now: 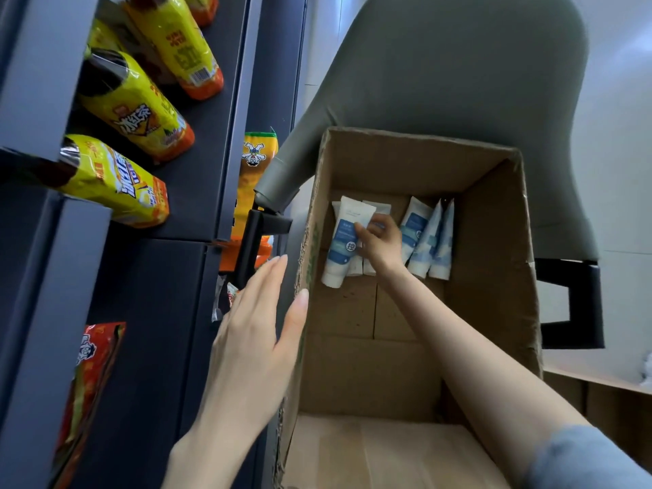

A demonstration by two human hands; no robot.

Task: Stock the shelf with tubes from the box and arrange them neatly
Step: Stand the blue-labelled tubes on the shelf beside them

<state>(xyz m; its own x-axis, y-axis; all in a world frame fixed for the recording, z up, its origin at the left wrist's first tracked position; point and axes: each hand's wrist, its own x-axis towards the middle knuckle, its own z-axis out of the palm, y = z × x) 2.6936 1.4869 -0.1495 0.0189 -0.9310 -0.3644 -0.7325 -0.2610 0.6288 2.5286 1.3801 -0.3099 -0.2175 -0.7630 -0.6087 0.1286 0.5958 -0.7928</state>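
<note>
An open cardboard box [494,220] sits on a grey chair. At its bottom lie several white and blue tubes in two groups. My right hand [382,241] reaches deep into the box and grips tubes of the left group [344,238]; the thumb lies across the front tube. The right group of tubes [428,241] leans untouched beside the hand. My left hand [257,330] hovers open, fingers straight, just outside the box's left wall, with its thumb near the rim. The dark shelf unit [148,312] stands to the left.
Yellow iced tea bottles [134,104] lie on the upper shelf. A red snack bag [88,382] and yellow and orange snack bags [252,185] sit on lower shelves. The grey chair back [458,65] and its black armrests [578,301] flank the box.
</note>
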